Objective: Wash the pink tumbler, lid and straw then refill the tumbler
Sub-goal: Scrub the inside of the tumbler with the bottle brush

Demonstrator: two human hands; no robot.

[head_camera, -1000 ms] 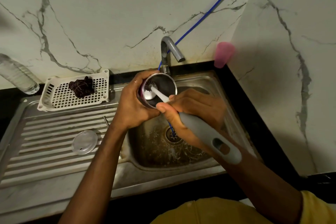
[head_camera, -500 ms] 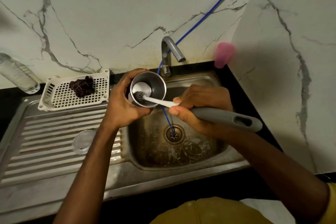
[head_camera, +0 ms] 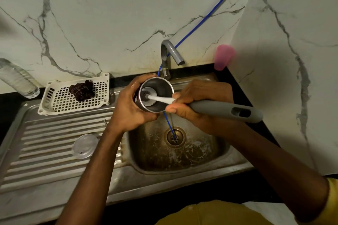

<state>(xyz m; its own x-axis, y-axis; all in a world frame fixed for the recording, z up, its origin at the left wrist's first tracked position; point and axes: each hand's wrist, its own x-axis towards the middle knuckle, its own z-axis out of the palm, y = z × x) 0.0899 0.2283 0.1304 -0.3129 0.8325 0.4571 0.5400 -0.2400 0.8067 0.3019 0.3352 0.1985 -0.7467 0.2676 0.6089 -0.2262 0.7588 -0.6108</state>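
The step in hand is scrubbing the inside of the tumbler (head_camera: 163,88). The left hand (head_camera: 128,107) holds it over the sink (head_camera: 182,160), mouth tilted toward the right, fingers (head_camera: 144,79) curled round its wall. The right hand (head_camera: 198,104) grips the grey brush (head_camera: 225,109), whose head sits at the tumbler's bottom. The lid (head_camera: 85,145) lies on the drainboard, well apart; I cannot make out the straw. The tap (head_camera: 171,51) shows no water. Next, I judge, the brush must come out and the tumbler be rinsed under the tap.
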